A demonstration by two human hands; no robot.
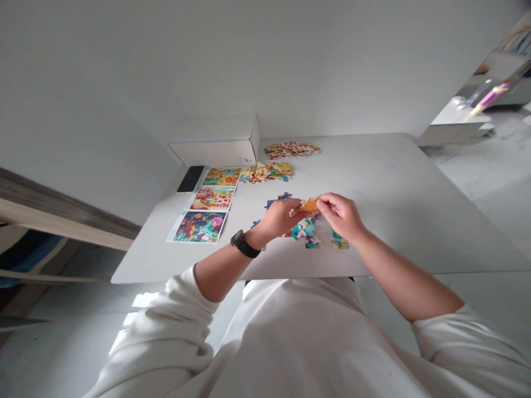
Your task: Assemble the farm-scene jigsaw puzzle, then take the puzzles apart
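Between my two hands, above the table, is a yellow-orange jigsaw piece (309,206); whether it is one piece or a few stacked I cannot tell. My left hand (282,216), with a dark watch at the wrist, grips it from the left. The fingertips of my right hand (341,214) pinch its right end. Beneath them lies a partly joined jigsaw (305,228) in teal and dark blue, partly hidden by my left hand. A loose green and teal jigsaw piece (340,241) sits below my right hand.
Two piles of jigsaw pieces, one yellowish (269,172) and one reddish (292,149), lie farther back. Three picture sheets (212,198) line the left, beside a black phone (191,179). A white box (213,150) stands against the wall on the white table (398,204).
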